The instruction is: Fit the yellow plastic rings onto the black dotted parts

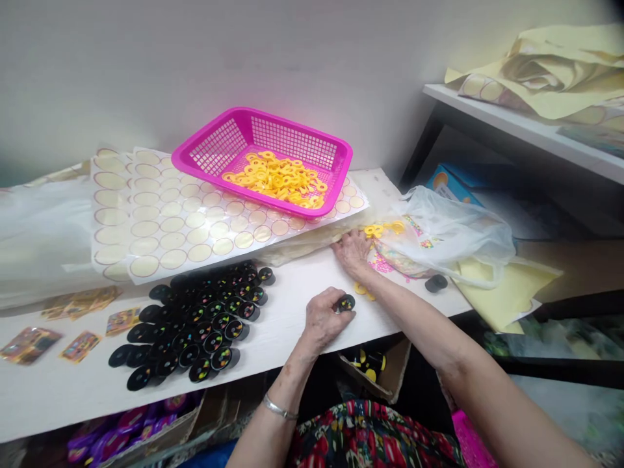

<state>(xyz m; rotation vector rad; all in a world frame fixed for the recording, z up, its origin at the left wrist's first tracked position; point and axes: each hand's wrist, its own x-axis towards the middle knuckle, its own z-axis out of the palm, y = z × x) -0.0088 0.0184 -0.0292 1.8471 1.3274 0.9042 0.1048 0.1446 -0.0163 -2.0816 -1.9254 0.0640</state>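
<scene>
the left hand (322,320) is pinching a round black plastic cup (346,303) over the white bench (287,302), mouth facing up, long axis standing roughly upright. the right hand (353,252) is resting beside yellow plastic rings (376,231), its grip hidden.

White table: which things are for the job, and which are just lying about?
Probably for the job:
black cup, held in the left hand
yellow ring-shaped pieces and pink bits, by the right hand
black cups grouped at left, with coloured bits inside

Probably just lying about:
circle-printed sheets under the pink basket
picture cards
yellow paper at right
</scene>
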